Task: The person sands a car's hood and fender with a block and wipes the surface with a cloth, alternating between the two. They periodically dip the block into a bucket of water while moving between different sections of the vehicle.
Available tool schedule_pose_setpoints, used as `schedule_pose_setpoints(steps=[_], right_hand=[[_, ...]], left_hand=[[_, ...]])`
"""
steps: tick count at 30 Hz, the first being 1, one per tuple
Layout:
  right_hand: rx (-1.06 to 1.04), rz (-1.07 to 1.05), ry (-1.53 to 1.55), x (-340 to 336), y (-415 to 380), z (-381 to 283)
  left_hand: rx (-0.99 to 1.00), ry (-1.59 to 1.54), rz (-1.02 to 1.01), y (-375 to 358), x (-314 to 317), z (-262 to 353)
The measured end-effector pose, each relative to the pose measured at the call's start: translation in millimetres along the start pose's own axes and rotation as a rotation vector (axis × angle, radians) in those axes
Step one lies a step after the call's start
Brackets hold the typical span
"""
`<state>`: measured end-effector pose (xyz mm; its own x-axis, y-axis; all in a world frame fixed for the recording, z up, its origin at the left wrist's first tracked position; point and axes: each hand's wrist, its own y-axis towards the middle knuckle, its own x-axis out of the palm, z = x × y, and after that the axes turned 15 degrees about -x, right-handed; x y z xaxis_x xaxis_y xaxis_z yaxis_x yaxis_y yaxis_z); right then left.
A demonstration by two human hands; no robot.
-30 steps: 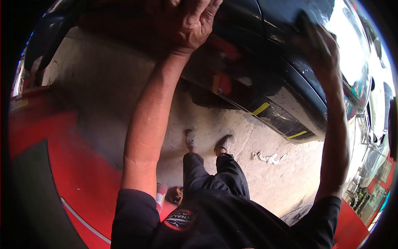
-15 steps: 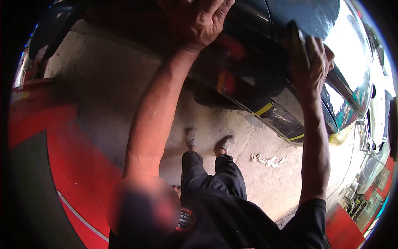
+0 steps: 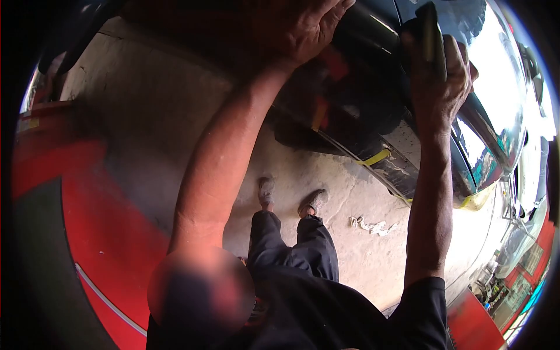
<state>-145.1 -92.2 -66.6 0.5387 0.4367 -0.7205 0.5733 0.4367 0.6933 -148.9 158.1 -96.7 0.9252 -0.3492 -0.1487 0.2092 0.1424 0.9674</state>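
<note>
Along the top lies a dark, glossy car body panel (image 3: 379, 26). My right hand (image 3: 446, 79) is closed round a dark block with a paler side (image 3: 430, 44), which rests against the panel. At the top centre is my left hand (image 3: 309, 26), in shadow near the panel's edge, its fingers partly cut off by the frame; nothing shows in it. Yellow tape (image 3: 378, 157) sticks to the lower edge of the car.
A red panel (image 3: 116, 221) fills the lower left. My feet stand on the concrete floor (image 3: 361, 192), where a crumpled white strip (image 3: 373, 226) lies. Another red piece (image 3: 475, 318) and some clutter (image 3: 496, 291) are at the lower right.
My right hand has moved slightly up with the block, which now shows more clearly. My left hand has shifted a little to the right.
</note>
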Motion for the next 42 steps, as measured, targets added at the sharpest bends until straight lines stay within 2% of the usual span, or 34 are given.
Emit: schedule_pose_setpoints(steps=[3, 6, 8, 11, 16, 18, 21, 24, 25, 28, 29, 32, 33, 36, 37, 39, 42], right_hand=[[-0.046, -0.012, -0.082, -6, -26, 0], [-0.020, -0.031, -0.041, -10, -10, -2], [-0.009, 0.049, 0.020, -1, 6, -4], [-0.152, 0.066, -0.088, 7, -24, 8], [-0.137, 0.027, -0.109, 3, 0, 6], [-0.110, 0.000, -0.127, 1, 4, 6], [-0.278, -0.055, -0.228, -14, -14, 17], [-0.389, -0.105, -0.289, -23, -20, 13], [-0.259, -0.004, -0.121, -10, -15, 19], [-0.216, -0.039, -0.140, -4, -20, 20], [-0.204, -0.048, -0.155, -6, -19, 20], [-0.345, -0.048, -0.233, -16, -16, 1], [-0.154, -0.012, -0.085, -8, -8, 8], [-0.367, 0.016, -0.146, -5, 7, 6], [-0.316, 0.041, -0.163, -7, -2, 1], [-0.225, 0.102, -0.197, -10, -20, -11], [-0.056, -0.018, 0.028, -7, -3, 1]], left_hand=[[-0.013, -0.006, -0.006, -2, 2, -1], [-0.015, 0.008, 0.013, -3, 4, -4], [-0.045, -0.019, 0.008, -3, 2, -1], [-0.134, -0.107, -0.011, -1, -4, 9], [-0.072, -0.043, 0.005, -3, 0, 1], [-0.117, -0.052, -0.020, -4, -1, 5], [-0.144, -0.084, -0.044, -3, -2, 7], [-0.080, -0.065, 0.020, 2, 1, 5], [-0.081, -0.012, -0.019, 3, -3, 8], [-0.071, 0.036, -0.067, 2, -10, 14], [-0.063, -0.022, -0.023, -4, 1, 7], [-0.048, -0.069, 0.060, 0, 5, 0], [-0.047, -0.066, 0.048, -2, 4, 2], [-0.045, -0.020, -0.003, -7, 3, 1], [-0.119, -0.009, -0.081, -4, -5, 9], [-0.096, -0.054, -0.027, -1, -1, 5], [-0.093, -0.070, 0.013, -6, 4, 2]])
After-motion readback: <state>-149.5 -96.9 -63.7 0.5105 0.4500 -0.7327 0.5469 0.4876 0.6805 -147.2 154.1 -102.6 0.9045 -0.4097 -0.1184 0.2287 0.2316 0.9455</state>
